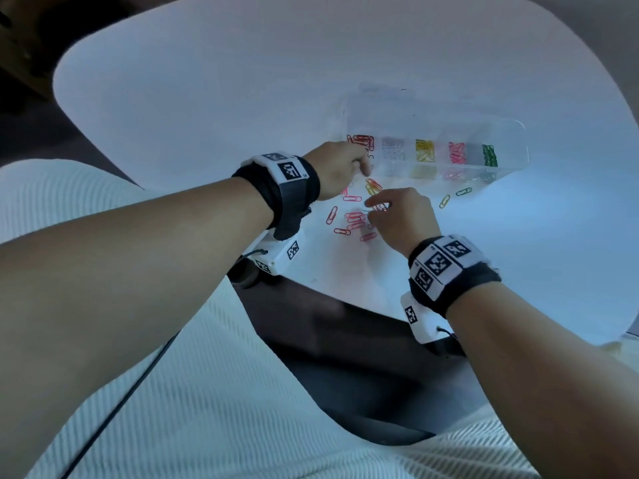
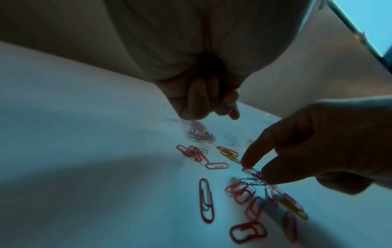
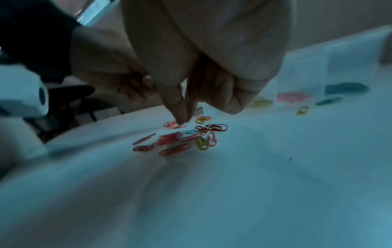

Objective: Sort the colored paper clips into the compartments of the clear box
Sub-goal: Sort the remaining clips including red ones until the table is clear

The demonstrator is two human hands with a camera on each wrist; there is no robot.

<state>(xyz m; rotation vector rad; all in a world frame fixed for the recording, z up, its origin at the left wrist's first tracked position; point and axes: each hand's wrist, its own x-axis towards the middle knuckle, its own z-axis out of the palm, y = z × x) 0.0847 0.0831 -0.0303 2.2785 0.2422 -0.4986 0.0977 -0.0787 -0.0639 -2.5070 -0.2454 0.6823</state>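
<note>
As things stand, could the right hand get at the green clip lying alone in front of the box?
Probably yes: the green clip lies alone on bare table to the right of the right hand, nothing between them.

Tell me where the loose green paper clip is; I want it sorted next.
In the head view the green paper clip lies alone on the table, just in front of the clear box, near its right end, with a yellow clip to its left.
</note>
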